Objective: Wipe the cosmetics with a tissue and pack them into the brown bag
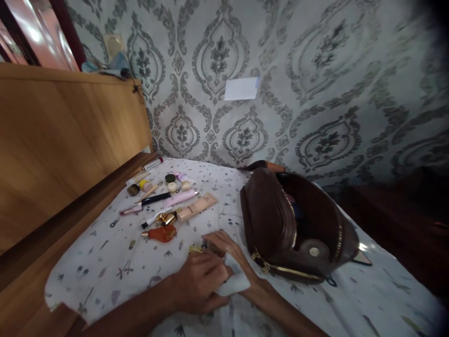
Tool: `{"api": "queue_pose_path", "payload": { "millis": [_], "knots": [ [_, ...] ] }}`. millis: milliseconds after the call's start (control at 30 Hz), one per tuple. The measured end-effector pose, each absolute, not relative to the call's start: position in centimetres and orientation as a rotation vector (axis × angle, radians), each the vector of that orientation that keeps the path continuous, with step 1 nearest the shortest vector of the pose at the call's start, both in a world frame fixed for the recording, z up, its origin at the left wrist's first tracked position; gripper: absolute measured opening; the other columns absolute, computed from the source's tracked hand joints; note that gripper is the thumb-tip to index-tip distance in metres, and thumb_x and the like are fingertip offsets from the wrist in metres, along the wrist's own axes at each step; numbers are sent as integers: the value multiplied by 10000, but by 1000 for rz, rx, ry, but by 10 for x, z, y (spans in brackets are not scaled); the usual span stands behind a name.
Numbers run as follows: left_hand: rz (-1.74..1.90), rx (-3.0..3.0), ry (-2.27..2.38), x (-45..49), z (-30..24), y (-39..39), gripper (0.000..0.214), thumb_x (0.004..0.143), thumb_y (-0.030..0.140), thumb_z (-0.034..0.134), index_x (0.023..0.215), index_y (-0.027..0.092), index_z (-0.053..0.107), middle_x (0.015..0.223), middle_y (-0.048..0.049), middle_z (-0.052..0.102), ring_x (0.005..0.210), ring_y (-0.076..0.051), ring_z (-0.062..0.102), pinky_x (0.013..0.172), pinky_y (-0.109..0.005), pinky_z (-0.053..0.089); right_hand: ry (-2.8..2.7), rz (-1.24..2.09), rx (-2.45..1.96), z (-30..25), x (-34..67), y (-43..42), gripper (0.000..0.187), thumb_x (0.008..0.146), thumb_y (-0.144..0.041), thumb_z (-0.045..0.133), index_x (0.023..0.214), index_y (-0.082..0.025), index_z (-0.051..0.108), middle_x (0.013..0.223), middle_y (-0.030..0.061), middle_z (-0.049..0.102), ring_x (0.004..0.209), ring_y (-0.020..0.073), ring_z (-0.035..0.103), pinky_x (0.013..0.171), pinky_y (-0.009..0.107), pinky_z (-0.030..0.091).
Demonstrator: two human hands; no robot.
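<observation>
My left hand (201, 283) comes in from the lower left, its fingers closed on a crumpled white wipe (235, 280) that looks like tissue or thin cloth. Just beyond it, my right hand (226, 244) reaches across from the lower right with curled fingers. Both hands meet over the patterned white sheet (133, 285). Between them shows a small item with a yellowish edge (195, 249), mostly covered by my fingers; its kind cannot be made out. Right of the hands stands an unzipped dark brown handbag (268, 210), with some dark contents inside.
Left of the hands lie an orange-red bottle (162, 233), a beige tube (198, 207), a pink tube (180, 197), a black-capped lip gloss (154, 198) and several small cosmetics. A wooden panel (70, 150) borders the left side; a patterned wall (210, 121) stands behind.
</observation>
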State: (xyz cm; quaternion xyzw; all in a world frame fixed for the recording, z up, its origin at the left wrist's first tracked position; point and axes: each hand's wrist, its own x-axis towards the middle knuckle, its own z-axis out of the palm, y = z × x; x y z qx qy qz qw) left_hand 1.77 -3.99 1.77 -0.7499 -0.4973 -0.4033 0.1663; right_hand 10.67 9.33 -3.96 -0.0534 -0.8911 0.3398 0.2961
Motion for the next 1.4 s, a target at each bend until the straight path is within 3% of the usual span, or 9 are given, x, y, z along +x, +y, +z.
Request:
{"api": "queue_pose_path", "payload": {
  "millis": [167,300,467,733,933,1067,1200,1333,1400],
  "knots": [
    [-1200,-2055,-1399,14,24,-42,322,1004,381,280,965,172,522,650,-36,647,582,-166,647,554,-276,453,-2442,897,-251,-15,59,108,214,890,-252,518,1020,-193,678,926,84,716,866,235,673,732,366,558],
    [-1240,-1955,-1424,8,33,-48,319,1006,395,282,984,175,512,678,-41,664,614,-173,672,561,-283,436,-2471,852,-405,1,0,102,269,938,-265,466,1118,-162,636,1075,104,696,991,222,648,838,360,531],
    [-1347,-1839,-1469,-2,40,-54,251,989,365,326,1016,186,500,670,-28,636,589,-170,640,546,-284,418,-2597,707,-445,14,-88,102,391,910,-277,554,1274,-135,551,1252,146,604,1181,248,550,1020,388,425],
    [-1589,-1638,-1576,-16,27,-50,240,971,411,395,1020,204,507,724,-24,636,623,-171,618,573,-301,410,-2806,466,-640,20,-173,108,402,870,-263,646,1241,-145,547,1330,187,517,1252,340,491,1022,465,378],
    [-1648,-1572,-1513,-22,29,-46,199,950,346,417,1051,218,531,706,-14,643,589,-170,611,526,-309,394,-2785,514,-781,9,-189,116,425,872,-273,656,1259,-138,540,1299,149,562,1168,294,566,977,469,440],
    [-1684,-1558,-1551,-22,35,-51,201,959,352,427,1033,209,548,744,-38,662,646,-184,641,586,-316,452,-2653,635,-807,13,-189,122,341,863,-233,625,1189,-145,579,1172,141,642,1111,282,606,958,437,447],
    [-1743,-1440,-1617,-25,37,-56,192,977,322,430,1056,218,570,814,-43,691,719,-180,655,651,-293,494,-2421,763,-673,27,-167,124,419,855,-277,603,1248,-156,525,1243,149,611,1166,263,574,978,385,444],
    [-1981,-1105,-1838,-31,37,-58,243,959,386,480,1040,200,614,816,-38,680,695,-181,617,629,-280,488,-2227,899,-537,32,-116,119,530,788,-321,650,1260,-141,491,1193,139,617,1051,227,615,856,328,521],
    [-2172,-908,-1896,-36,40,-58,283,944,435,495,1023,192,615,799,-24,662,677,-174,594,620,-269,478,-2170,960,-495,29,-82,112,486,747,-311,674,1185,-156,531,1097,104,636,957,208,632,781,309,545]
  ]
}}
